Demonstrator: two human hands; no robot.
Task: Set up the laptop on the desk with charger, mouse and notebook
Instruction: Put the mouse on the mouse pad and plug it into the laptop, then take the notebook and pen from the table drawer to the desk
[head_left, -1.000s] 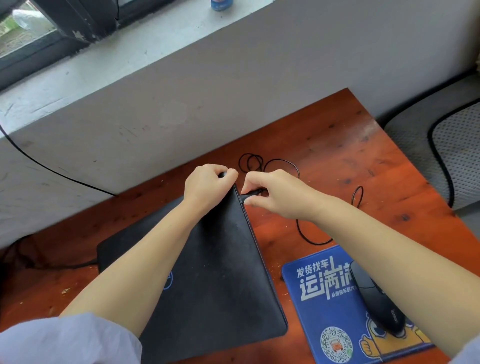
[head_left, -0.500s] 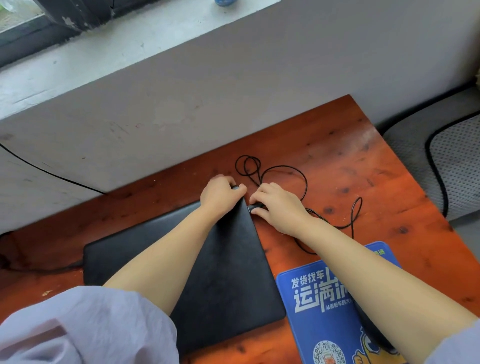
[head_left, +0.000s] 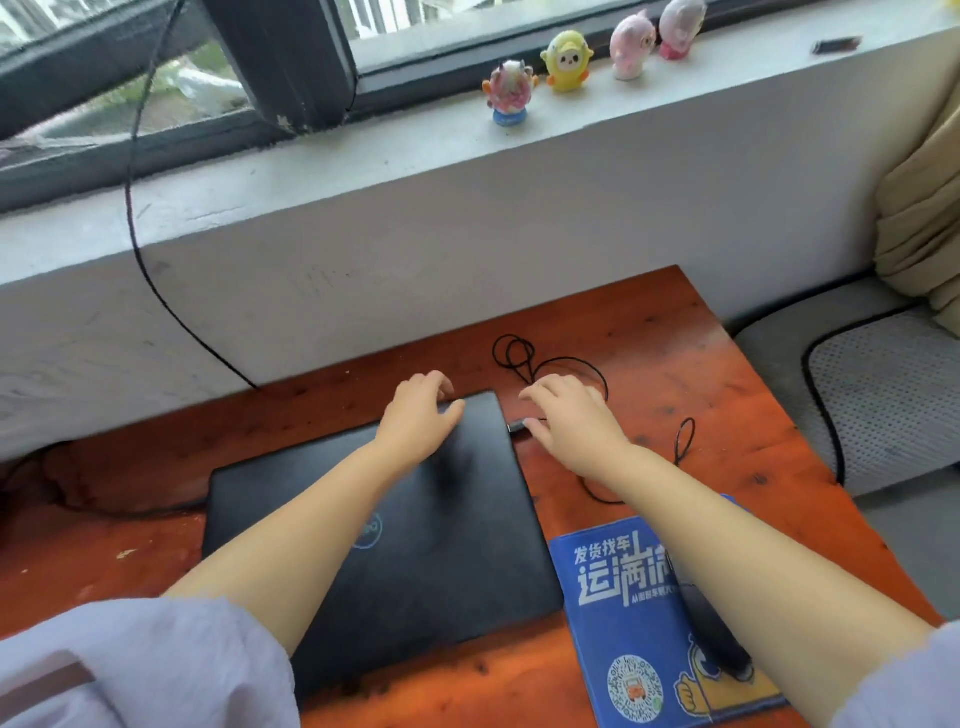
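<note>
- Reddish-brown wooden desk (head_left: 701, 364) against white wall under window sill; carries everything.
- Closed black matte laptop (head_left: 415, 519), lid down, lies flat across desk middle, its far right corner near the desk's far edge. Looks rigid, moderately heavy, smooth lid likely slippery; best taken by both side edges or the front lip to open, not by the lid centre.
- Blue printed rectangular mouse pad (head_left: 623, 597) at desk's near right, just beside laptop's right edge. Thin, floppy, light.
- Black computer mouse (head_left: 711, 629) on the pad, partly hidden by right forearm. Light, hard shell, palm grip.
- Thin black mouse cable (head_left: 566, 359) looped loosely toward the desk's far edge; limp, snags easily, handle by the plug not the cord.
- Left hand (head_left: 415, 415) rests on laptop's far right corner, fingers curled over the far edge, bracing.
- Right hand (head_left: 571, 415) beside laptop's right edge, fingers loosely spread, holding nothing; fingertip touching small dark plug (head_left: 518, 427) seated at the side port.
- Charger, notebook: not in view.
</note>
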